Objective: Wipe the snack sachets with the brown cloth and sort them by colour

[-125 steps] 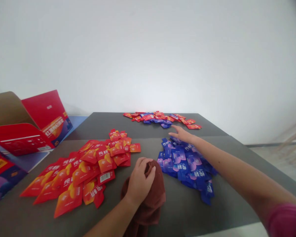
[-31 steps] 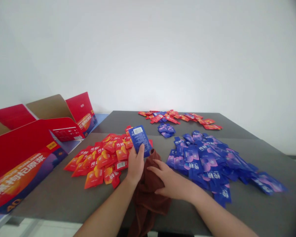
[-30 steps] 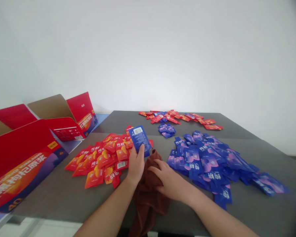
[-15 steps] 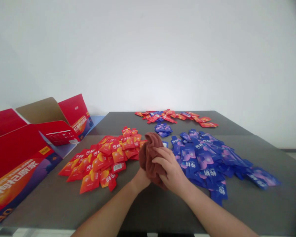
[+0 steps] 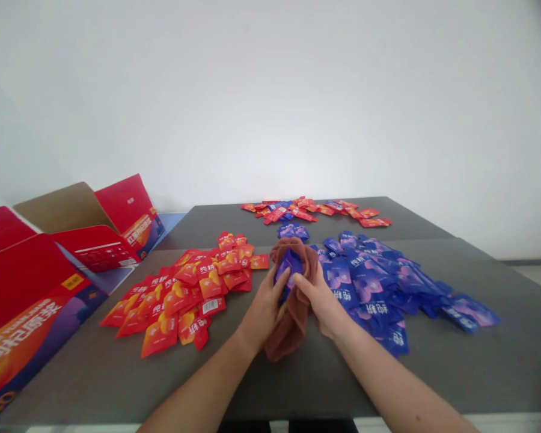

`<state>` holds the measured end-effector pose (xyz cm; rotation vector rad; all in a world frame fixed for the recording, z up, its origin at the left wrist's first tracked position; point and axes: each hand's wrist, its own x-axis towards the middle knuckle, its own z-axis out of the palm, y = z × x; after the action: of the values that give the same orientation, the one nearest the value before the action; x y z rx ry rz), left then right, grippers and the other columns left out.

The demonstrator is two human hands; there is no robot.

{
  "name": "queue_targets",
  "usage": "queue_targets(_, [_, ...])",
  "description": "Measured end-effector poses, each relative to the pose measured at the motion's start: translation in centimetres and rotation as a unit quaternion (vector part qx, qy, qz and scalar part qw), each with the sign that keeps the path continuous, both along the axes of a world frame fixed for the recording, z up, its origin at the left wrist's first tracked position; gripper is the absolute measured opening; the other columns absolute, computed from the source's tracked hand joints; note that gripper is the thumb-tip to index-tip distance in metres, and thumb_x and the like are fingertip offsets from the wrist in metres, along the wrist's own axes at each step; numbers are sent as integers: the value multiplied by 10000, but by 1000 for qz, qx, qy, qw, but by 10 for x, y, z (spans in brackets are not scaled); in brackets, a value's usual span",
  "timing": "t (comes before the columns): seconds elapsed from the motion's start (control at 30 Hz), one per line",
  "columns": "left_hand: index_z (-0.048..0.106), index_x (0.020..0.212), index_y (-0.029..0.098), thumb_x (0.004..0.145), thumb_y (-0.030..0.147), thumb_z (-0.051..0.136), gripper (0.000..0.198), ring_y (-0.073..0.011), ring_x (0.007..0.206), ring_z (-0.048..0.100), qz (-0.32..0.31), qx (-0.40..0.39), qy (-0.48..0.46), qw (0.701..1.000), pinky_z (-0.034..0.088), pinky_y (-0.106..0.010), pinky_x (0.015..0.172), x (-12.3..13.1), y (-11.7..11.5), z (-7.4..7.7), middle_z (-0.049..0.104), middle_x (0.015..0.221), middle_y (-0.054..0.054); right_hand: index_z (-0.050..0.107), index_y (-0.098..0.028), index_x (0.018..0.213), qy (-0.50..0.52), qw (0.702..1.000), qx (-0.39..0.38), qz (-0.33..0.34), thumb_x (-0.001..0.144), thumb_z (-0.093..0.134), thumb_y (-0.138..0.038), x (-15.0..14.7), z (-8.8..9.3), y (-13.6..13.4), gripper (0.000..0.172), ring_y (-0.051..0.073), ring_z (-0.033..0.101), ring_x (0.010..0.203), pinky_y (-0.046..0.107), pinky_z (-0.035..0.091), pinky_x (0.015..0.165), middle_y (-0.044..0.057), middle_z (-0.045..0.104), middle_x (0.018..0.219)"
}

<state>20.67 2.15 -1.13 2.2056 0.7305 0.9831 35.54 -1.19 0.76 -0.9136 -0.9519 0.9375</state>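
Between my hands, above the dark table [image 5: 139, 385], a brown cloth [image 5: 288, 328] is wrapped partly around a blue packet [image 5: 289, 267]. My left hand [image 5: 264, 307] is closed on the blue packet, its thumb on the packet's face. With the thumb at the packet's edge, my right hand [image 5: 320, 294] grips the cloth from the right side. A heap of red packets [image 5: 180, 288] lies left of my hands. To the right spreads a heap of blue packets [image 5: 372, 279].
Open red cardboard boxes [image 5: 22, 294] stand at the left edge. At the back of the table lie mixed red and blue packets [image 5: 302, 208], with a few blue packets [image 5: 293, 231] in front of them. A white wall [image 5: 270, 96] rises behind.
The cloth, which covered what was in my hands, is now opened and shows a blue packet. My left hand has come out from behind the cloth. The view has shifted slightly.
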Motion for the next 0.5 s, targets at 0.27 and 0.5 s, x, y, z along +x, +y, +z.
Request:
queue_targets(0.27, [548,1222,171,887,380,532,395,-231,1044,603,64,-163,-113,978,482,-372,930,0,-4,6,632,1129,-105,486,-253,1280,86,996,-5,-17,816,615,-351,1,6,-1,492,240,570,1190,448,468,1001,54,604,1295])
queue_targets(0.5, [690,1050,181,859,356,561,290,-226,900,648,38,-214,-109,970,517,-337,828,-3,-2,15,712,965,-56,427,-255,1323,-19,962,62,-265,847,581,-405,25,14,-4,522,213,525,1234,429,389,1074,70,532,1353])
